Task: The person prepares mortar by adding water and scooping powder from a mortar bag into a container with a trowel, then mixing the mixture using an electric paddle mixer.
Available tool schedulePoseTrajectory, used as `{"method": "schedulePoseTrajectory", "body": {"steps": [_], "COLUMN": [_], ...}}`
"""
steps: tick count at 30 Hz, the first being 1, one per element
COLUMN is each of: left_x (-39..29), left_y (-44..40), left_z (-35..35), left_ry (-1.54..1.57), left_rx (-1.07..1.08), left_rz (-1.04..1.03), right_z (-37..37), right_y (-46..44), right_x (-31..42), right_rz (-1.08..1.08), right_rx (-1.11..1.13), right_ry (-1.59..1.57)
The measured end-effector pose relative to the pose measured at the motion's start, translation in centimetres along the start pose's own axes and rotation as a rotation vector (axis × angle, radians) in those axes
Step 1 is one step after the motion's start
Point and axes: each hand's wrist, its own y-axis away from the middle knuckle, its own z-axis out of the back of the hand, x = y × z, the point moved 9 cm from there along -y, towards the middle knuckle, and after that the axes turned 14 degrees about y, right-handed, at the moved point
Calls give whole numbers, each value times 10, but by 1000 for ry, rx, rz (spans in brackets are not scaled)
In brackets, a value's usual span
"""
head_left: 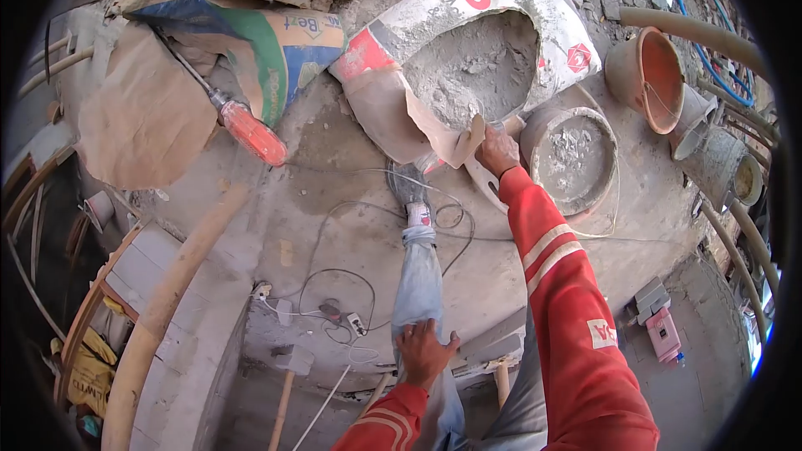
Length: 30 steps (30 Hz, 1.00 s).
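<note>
My right hand (499, 153) is closed at the torn edge of an opened mortar bag (376, 104); what its fingers grip is hidden, though a tan, flap-like piece (470, 140) shows beside them. Grey powder (476, 63) fills the bag's wide opening. Just right of that hand stands a round bucket (614, 163) with grey powdery material inside. My left hand (424, 354) rests with fingers spread on the knee of my jeans (418, 284), holding nothing.
Left of the mortar bag lie a red-handled power mixer or drill (253, 134) and a green-and-blue paper bag (276, 54). An orange bucket (660, 88) sits at the right. A cable (334, 209) loops over the floor near a socket strip (357, 323). A bamboo pole (171, 309) slants at left.
</note>
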Motion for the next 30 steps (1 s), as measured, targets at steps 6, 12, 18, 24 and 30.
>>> {"method": "schedulePoseTrajectory", "body": {"steps": [6, 12, 18, 24, 30], "left_x": [3, -7, -8, -4, -10], "left_y": [-7, -5, -4, -4, -6], "left_z": [-3, -4, -14, -21, -24], "left_ry": [-11, -46, -69, -31, -85], "left_rx": [-16, 15, 6, 44, -81], "left_rz": [-10, 5, 21, 108, 54], "right_z": [18, 2, 21, 25, 111], "right_y": [-21, -30, -13, -8, 45], "right_x": [41, 45, 40, 19, -3], "right_rz": [35, 219, 143, 150, 75], "right_rx": [237, 322, 347, 69, -15], "right_ry": [-27, -317, -418, -451, -515]}}
